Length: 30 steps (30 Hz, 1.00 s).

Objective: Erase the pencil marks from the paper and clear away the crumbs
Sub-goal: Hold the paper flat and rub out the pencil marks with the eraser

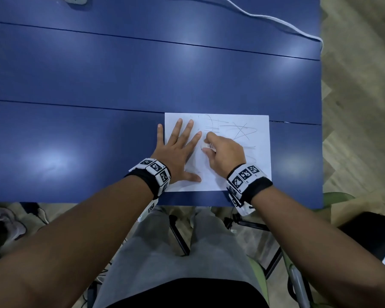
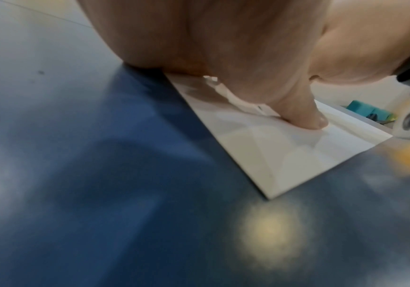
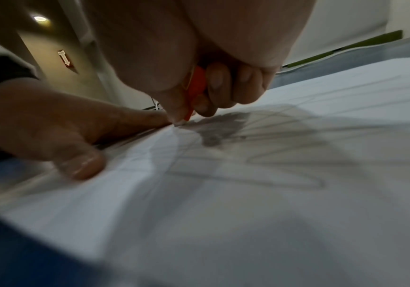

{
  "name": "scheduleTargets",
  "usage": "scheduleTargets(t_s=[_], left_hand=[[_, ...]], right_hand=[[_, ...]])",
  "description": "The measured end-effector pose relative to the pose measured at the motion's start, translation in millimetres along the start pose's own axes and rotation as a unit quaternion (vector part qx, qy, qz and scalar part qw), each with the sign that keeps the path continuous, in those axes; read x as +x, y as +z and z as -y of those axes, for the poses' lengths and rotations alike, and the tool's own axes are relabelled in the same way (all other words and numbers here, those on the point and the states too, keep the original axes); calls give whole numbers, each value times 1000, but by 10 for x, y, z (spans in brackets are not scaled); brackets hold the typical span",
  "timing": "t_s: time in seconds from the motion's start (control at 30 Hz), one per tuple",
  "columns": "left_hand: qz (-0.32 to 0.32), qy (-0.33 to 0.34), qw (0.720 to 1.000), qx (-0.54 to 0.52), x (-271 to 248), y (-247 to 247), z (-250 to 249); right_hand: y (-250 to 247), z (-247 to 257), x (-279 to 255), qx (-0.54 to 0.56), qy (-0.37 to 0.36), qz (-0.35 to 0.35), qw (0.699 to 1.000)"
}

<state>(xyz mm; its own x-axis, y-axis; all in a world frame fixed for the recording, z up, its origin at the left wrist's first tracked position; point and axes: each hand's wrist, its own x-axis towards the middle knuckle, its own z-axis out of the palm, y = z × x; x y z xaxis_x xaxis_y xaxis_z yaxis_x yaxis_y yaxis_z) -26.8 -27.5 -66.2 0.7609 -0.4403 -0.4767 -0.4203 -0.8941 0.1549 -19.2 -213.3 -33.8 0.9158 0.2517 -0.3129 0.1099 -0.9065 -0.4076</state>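
Near the front edge of the blue tabletop (image 1: 98, 74) lies the white paper (image 1: 260, 174), its right half covered with grey pencil marks (image 1: 238, 130) of loops and crossed lines. On the sheet's middle, the right hand (image 1: 226, 153) pinches an eraser (image 1: 210, 147) between thumb and curled fingers (image 3: 220, 81); the right wrist view shows an orange sleeve on it and its white tip touching the sheet. Just beside it, the left hand (image 1: 178, 152) lies flat with fingers spread, pressing down the sheet's left part, the little finger reaching off the edge onto the tabletop. Both wrists wear bands with black-and-white markers. Farther off, a white cable (image 1: 276, 18) crosses the far right corner.
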Motion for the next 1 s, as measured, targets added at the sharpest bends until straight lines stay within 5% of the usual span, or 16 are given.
scheduleTargets(t_s=[0.17,0.33,1.0], left_hand=[[-1,-1,1000,2,0,18,-3],[-3,2,1000,5,7,2,-1],[-18,20,1000,15,-264,162,142]], right_hand=[[76,18,-181,-20,-49,58,997],[30,-12,-34,-9,-17,20,1000],[144,16,-225,-20,-10,63,998]])
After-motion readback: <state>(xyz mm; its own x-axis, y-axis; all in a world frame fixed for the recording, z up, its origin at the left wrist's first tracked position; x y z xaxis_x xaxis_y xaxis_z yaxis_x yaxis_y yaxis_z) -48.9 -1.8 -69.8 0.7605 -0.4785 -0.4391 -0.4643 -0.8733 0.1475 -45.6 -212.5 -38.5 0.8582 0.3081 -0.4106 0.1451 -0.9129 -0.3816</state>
